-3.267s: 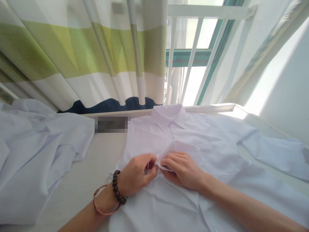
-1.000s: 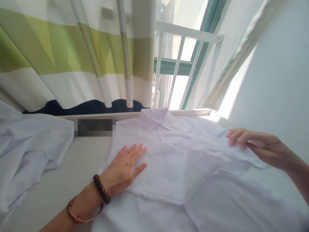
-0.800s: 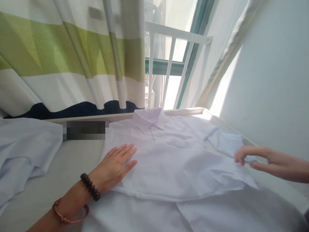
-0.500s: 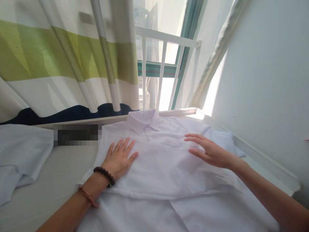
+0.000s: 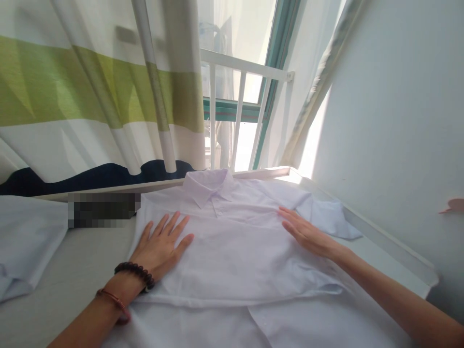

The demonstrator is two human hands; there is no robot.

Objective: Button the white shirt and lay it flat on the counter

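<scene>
A white collared shirt point(image 5: 232, 261) lies spread out before me, its collar point(image 5: 208, 186) pointing away toward the window. Part of its cloth is folded over across the middle, with a fold edge running below my hands. My left hand point(image 5: 161, 246) lies flat on the left side of the shirt, fingers spread, with a dark beaded bracelet and a reddish band at the wrist. On the right side, my right hand point(image 5: 304, 234) touches the shirt with fingers stretched out and close together. Neither hand grips the cloth.
More white cloth point(image 5: 29, 241) lies at the left, near a blurred-out dark object point(image 5: 103, 210). Another white folded piece point(image 5: 333, 217) sits at the right. A raised white edge point(image 5: 391, 251) runs along the right wall. Behind are a curtain point(image 5: 108, 92) and a white railing point(image 5: 246, 65).
My left hand has slid left toward the shirt's side. My right hand has lowered onto the cloth, its fingers closer together. The view has shifted slightly.
</scene>
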